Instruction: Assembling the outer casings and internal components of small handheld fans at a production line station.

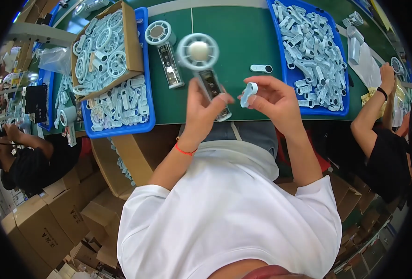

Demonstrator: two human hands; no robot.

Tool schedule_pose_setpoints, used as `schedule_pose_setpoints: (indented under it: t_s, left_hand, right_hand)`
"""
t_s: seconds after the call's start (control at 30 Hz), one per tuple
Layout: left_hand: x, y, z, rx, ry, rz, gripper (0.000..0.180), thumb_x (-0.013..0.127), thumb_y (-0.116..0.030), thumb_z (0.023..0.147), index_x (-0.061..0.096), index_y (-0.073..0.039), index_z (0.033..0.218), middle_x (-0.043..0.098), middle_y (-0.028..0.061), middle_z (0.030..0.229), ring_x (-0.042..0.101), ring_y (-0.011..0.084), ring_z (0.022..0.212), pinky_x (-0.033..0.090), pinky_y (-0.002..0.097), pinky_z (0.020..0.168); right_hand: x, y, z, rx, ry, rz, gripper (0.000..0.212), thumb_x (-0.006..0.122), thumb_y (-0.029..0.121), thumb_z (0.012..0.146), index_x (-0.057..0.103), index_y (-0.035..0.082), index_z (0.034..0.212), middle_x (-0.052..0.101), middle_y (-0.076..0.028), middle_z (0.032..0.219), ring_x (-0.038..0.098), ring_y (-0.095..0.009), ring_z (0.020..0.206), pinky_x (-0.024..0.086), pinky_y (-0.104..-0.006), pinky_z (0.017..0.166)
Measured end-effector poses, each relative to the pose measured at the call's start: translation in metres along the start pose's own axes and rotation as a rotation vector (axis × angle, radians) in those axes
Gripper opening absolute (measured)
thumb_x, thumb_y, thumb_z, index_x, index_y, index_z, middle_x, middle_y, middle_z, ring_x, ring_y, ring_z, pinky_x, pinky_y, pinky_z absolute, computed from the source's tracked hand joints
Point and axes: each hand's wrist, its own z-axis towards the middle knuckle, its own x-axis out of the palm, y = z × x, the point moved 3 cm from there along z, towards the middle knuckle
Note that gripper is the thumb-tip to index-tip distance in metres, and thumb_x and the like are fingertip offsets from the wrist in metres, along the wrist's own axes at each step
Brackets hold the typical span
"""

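Observation:
My left hand (200, 111) is wrapped round the handle of a handheld fan (183, 52), whose round spoked head with a pale centre points away from me. The handle's dark inner parts are uncovered. In my right hand (280, 104) a small pale-blue plastic cover (248, 95) is pinched between thumb and fingers, just right of the fan's handle and apart from it. A second fan (170, 63) lies on the green table to the left, its inner parts also exposed. Beyond my right hand lies a loose pale-blue cover with a dark oval (261, 69).
At left, a cardboard box (132, 42) of round grilles rests on a blue tray (151, 107) of covers. Another blue tray (292, 76) heaped with covers stands at right. People work at both sides; cardboard boxes (45, 235) are stacked at lower left.

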Motion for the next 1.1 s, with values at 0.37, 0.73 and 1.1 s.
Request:
schedule_pose_setpoints:
  t_s: [0.37, 0.73, 1.1]
  left_hand:
    - [-0.002, 0.020, 0.012, 0.156, 0.211, 0.293, 0.082, 0.074, -0.032, 0.073, 0.027, 0.003, 0.130, 0.045, 0.0157, 0.119, 0.047, 0.0218, 0.108, 0.039, 0.0332, 0.090]
    - [0.013, 0.008, 0.010, 0.302, 0.153, 0.685, 0.078, 0.075, -0.019, 0.069, 0.028, 0.004, 0.128, 0.051, 0.0209, 0.113, 0.055, 0.0309, 0.100, 0.044, 0.0361, 0.084]
    - [0.015, 0.009, 0.013, 0.309, 0.103, 0.772, 0.063, 0.068, -0.014, 0.071, 0.036, 0.003, 0.121, 0.057, 0.0212, 0.101, 0.060, 0.0328, 0.087, 0.048, 0.0373, 0.074]
  right_hand:
    - [0.008, -0.001, 0.001, 0.061, -0.189, -0.160, 0.028, 0.066, 0.000, 0.076, 0.058, -0.004, 0.102, 0.064, -0.010, 0.089, 0.062, -0.012, 0.078, 0.050, -0.0229, 0.067]
    - [0.007, -0.006, -0.001, 0.034, -0.255, -0.234, 0.023, 0.068, 0.000, 0.075, 0.057, -0.006, 0.094, 0.063, -0.010, 0.081, 0.062, -0.012, 0.074, 0.050, -0.0232, 0.066]
    - [-0.005, -0.013, 0.009, 0.232, -0.166, -0.222, 0.027, 0.071, 0.009, 0.075, 0.057, -0.003, 0.094, 0.062, -0.007, 0.083, 0.061, -0.012, 0.075, 0.050, -0.0253, 0.071]
